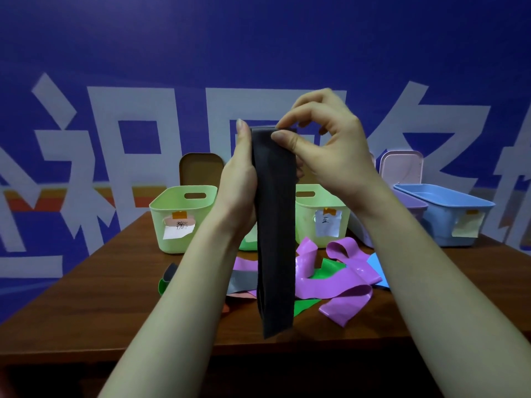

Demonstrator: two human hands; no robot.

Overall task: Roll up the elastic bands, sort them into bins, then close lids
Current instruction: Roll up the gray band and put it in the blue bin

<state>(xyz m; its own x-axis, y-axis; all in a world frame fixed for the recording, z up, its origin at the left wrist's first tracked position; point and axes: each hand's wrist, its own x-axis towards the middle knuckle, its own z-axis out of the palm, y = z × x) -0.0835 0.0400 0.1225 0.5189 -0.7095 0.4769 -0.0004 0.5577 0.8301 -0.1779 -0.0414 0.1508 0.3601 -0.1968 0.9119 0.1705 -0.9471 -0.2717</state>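
- Blue wall (258, 38) with white lettering behind; brown desk (86, 297) carries open bins and a loose pile of bands (344, 271).
- Grey band (275, 225) is held up in the air, folded in layers, tail hanging free in front of the pile.
- Left grip (240, 179) wraps its upper left edge. Right grip (324, 145) pinches the top fold between thumb and forefinger.
- Risk: slacken either pinch while starting the roll and the layers probably splay or drop.
- Risk: the tail may snag the pile if you lower it.
- Room: near strip of desk and the air before the green bin (184, 219) look free.
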